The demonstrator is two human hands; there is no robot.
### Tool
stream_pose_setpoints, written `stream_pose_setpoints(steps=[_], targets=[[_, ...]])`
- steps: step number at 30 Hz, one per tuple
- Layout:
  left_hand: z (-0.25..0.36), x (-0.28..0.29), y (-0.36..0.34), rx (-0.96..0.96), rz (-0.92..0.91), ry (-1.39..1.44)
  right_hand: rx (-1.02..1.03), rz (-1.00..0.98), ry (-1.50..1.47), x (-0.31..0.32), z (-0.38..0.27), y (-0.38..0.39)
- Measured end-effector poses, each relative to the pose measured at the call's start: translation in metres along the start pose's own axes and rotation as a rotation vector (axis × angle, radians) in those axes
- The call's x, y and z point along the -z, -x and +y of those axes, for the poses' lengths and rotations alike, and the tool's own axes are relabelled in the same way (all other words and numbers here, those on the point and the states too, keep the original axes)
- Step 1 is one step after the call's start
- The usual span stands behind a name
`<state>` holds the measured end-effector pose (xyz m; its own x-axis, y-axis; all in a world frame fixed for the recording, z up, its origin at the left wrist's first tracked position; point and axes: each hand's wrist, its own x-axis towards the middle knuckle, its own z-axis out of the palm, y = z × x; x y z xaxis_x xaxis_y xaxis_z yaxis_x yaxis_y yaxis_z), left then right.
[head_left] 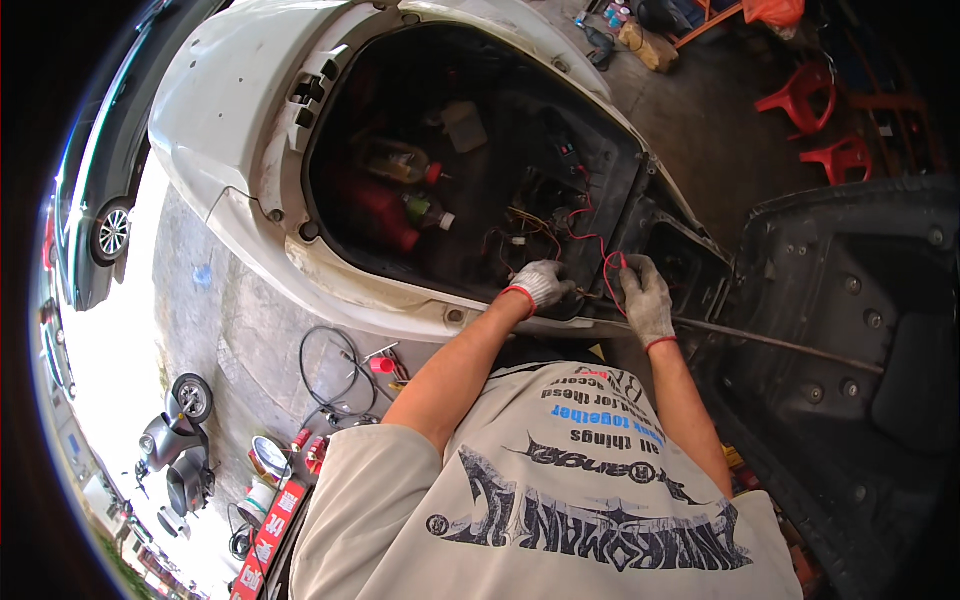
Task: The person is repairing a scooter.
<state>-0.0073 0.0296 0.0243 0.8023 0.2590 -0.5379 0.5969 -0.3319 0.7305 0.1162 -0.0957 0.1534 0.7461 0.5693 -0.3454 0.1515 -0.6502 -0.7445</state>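
Both my hands wear grey-white work gloves with red cuffs and work at the near edge of a white scooter's open underseat compartment (pixel 420 270). My left hand (pixel 543 285) is closed at the rim, its fingertips pointing right; what they grip is too small to make out. To its right, my right hand (pixel 648 298) pinches a red wire (pixel 604 252) between thumb and fingers. That wire loops down from deeper in the compartment. Beside my left hand lie thin brown and yellow wires (pixel 535 220) with a small white connector (pixel 518 240).
Bottles (pixel 400 162) lie inside the compartment. The raised black seat (pixel 850 330) stands at right, with a thin rod (pixel 780 342) reaching it. A black cable (pixel 330 365) and tools lie on the floor at left. Red chairs (pixel 805 100) stand at far right.
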Motion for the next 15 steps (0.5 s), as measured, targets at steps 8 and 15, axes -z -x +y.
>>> stream_pose_setpoints(steps=[8, 15], targets=[[0.005, 0.005, 0.003, 0.007, -0.005, 0.001, 0.025, -0.036, 0.044, 0.001, 0.003, 0.003], [0.007, 0.007, 0.002, 0.022, -0.017, 0.011, -0.002, -0.03, 0.063, 0.0, 0.013, 0.003]])
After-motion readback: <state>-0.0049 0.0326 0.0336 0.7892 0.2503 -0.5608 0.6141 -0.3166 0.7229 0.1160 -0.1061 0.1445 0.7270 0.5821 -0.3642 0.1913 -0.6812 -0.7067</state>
